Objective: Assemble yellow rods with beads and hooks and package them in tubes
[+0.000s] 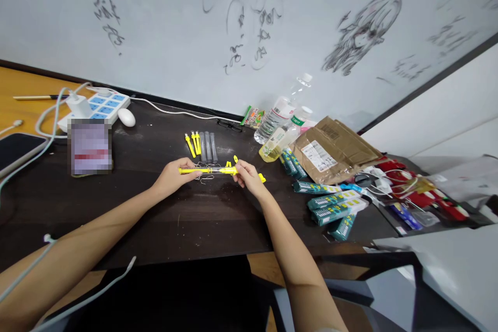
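Both of my hands hold a slim syringe-like tube [215,170] level above the dark table; it has a clear middle, a yellow rod on the left and a yellow end piece on the right. My left hand [175,179] pinches the rod side, and my right hand [249,177] grips the yellow end piece. Bent wire hooks [207,178] lie beneath the tube, partly hidden. Beyond my hands are several yellow rods [190,145] and clear empty tubes [208,146] side by side. Another small yellow piece [262,178] shows by my right hand.
At left are a power strip [111,106], a white mouse [126,118], cables and a phone [19,153]. Bottles [273,145], a cardboard parcel [330,145] and several green boxes [336,212] crowd the right. A whiteboard [175,36] rises behind the table [155,241].
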`<state>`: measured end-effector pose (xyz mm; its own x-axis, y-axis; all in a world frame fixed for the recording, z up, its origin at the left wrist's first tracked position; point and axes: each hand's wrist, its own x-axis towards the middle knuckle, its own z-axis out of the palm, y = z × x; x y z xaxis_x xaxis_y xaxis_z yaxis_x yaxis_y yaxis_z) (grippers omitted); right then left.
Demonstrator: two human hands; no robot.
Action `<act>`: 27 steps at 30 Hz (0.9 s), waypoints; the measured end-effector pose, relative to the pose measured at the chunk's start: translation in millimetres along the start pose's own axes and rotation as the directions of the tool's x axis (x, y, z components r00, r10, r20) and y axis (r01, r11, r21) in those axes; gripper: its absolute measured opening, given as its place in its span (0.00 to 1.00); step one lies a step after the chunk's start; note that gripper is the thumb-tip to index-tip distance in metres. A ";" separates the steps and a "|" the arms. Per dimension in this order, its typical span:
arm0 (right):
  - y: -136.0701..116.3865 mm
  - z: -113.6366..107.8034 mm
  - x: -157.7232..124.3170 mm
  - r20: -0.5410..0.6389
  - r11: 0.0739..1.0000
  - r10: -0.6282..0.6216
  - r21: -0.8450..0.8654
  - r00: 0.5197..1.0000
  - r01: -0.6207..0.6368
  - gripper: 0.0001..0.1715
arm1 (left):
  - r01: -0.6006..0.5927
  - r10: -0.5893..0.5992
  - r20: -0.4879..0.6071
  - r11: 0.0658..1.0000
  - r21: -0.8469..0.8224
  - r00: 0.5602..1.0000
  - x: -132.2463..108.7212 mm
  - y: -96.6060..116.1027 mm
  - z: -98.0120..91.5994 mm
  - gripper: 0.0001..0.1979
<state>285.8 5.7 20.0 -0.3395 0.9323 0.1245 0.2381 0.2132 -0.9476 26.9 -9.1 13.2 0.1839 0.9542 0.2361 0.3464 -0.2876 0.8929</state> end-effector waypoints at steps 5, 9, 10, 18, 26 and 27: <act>4.0 2.6 1.0 0.001 0.999 0.046 -0.023 0.999 -0.046 0.28 | -0.015 0.015 -0.001 1.000 -0.020 1.000 -0.6 1.1 -0.2 0.14; 7.9 6.5 2.2 0.000 0.997 0.077 -0.028 0.997 -0.077 0.32 | -0.016 0.016 -0.005 1.000 -0.023 1.000 -2.4 -2.9 1.8 0.14; 8.1 7.6 2.3 -0.002 0.997 0.073 -0.030 0.997 -0.073 0.32 | -0.012 0.012 -0.006 1.000 -0.028 1.000 -2.8 -3.9 2.6 0.14; -1.2 16.8 1.5 -0.156 0.992 0.041 -0.110 0.987 -0.058 0.34 | -0.068 0.069 -0.008 0.996 0.054 0.998 -4.2 -7.9 4.2 0.14; 4.6 13.6 3.9 -0.110 0.986 0.128 -0.090 0.986 -0.138 0.34 | -0.299 0.310 0.027 0.884 0.359 0.950 -9.5 2.0 -1.4 0.13; 5.4 13.0 4.2 -0.100 0.984 0.148 -0.081 0.984 -0.156 0.34 | -0.330 0.340 0.044 0.862 0.386 0.939 -10.1 4.1 -2.5 0.13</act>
<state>273.7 7.0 11.6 -0.2074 0.9782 0.0117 0.3608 0.0876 -0.9285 24.1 -19.7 15.5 0.3312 0.7948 0.5085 0.5924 -0.5947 0.5436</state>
